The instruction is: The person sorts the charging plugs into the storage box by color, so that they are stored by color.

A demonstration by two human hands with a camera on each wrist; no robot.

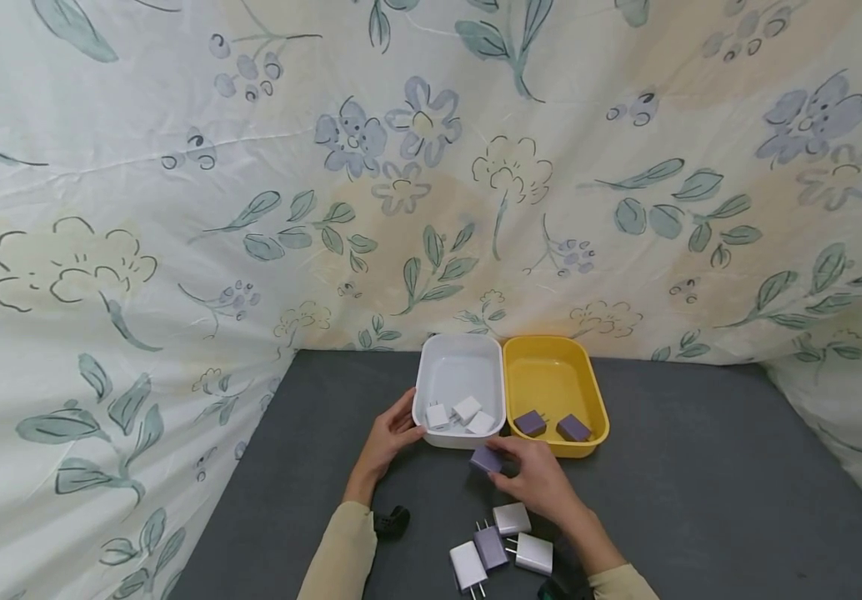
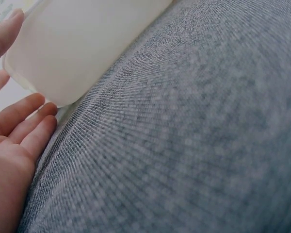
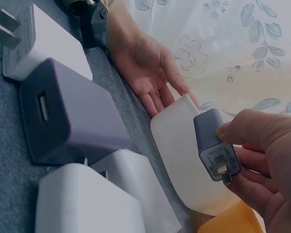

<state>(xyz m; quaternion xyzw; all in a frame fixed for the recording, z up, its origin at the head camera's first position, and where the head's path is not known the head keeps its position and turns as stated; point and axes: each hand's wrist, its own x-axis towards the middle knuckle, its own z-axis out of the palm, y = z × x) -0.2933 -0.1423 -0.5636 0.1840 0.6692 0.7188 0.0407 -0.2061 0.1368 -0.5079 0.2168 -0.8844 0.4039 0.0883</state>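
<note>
My right hand (image 1: 538, 477) pinches a purple USB wall charger (image 3: 214, 141) between thumb and fingers, its prongs showing in the right wrist view. It holds this just in front of the white tray (image 1: 463, 346). At that tray's left front corner, my left hand (image 1: 388, 437) touches the side with fairly straight, spread fingers, the thumb near the rim. Several white chargers (image 1: 466, 408) lie inside the white tray. Beside it, the yellow tray (image 1: 551, 352) contains two purple chargers (image 1: 573, 428). Nearer me, white chargers (image 1: 468, 565) and a purple charger (image 1: 491, 547) lie loosely grouped.
Both trays stand side by side on a dark grey cloth-covered table (image 1: 701, 467), close to its back edge. A floral curtain (image 1: 431, 275) hangs behind and along the sides. A black strap device (image 1: 392, 522) sits at the left wrist.
</note>
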